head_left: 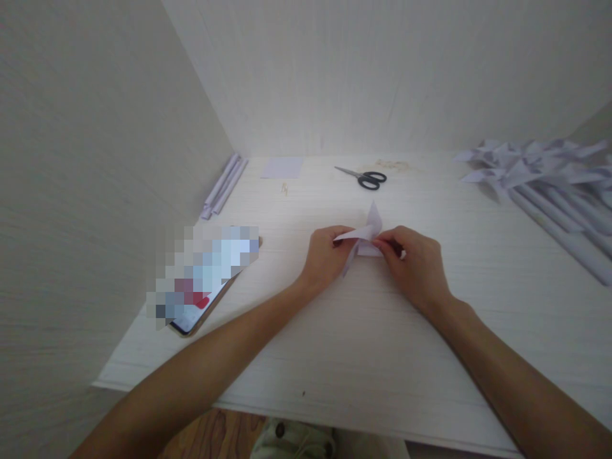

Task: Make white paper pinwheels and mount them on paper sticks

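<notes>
A pale paper pinwheel [368, 233] with its points bent up is between my hands, above the middle of the white table. My left hand [329, 255] closes on its left side, with fingers partly hidden behind the paper. On the other side my right hand [414, 264] pinches the paper between thumb and fingertips. Just beyond the hands lies a pair of scissors [364, 177] with black handles, its blades pointing left.
Finished-looking paper pinwheels [516, 167] on rolled sticks [567, 233] are heaped at the right. Several paper rolls [224, 186] lie by the left wall, near a flat paper square [282, 167]. A phone [210, 280], partly blurred, rests at the left. Small thin tan pieces [392, 165] are scattered at the back.
</notes>
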Demonstrator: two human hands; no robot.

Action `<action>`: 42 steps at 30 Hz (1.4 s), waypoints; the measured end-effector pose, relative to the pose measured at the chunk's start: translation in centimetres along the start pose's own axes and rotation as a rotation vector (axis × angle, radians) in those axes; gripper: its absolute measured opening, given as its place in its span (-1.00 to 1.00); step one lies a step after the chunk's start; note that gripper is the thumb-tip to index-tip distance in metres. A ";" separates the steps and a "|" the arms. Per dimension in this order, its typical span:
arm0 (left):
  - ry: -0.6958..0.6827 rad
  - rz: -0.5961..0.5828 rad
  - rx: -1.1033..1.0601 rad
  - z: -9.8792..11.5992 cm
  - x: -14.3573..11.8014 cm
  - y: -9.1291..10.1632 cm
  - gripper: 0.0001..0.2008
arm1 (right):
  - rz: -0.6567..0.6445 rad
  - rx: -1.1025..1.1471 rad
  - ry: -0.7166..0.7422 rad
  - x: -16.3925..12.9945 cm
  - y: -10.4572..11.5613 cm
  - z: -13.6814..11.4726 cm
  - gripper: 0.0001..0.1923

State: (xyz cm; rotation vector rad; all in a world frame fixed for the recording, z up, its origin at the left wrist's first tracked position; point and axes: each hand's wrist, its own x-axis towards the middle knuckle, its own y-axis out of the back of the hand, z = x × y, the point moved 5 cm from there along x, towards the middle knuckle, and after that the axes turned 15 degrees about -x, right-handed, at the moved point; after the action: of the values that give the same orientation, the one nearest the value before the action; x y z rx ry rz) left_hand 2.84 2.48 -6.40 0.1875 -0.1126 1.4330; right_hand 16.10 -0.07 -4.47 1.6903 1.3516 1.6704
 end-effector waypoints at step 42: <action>0.126 0.025 -0.101 -0.8 -0.2 0.1 -0.59 | 0.019 -0.039 0.023 -0.1 0.6 -0.1 -0.90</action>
State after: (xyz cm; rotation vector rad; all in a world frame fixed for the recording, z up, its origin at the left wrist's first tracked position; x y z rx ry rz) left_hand 2.68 2.45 -7.27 0.0130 -0.0838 1.4562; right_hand 16.19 -0.46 -3.97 1.6720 1.3079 1.7207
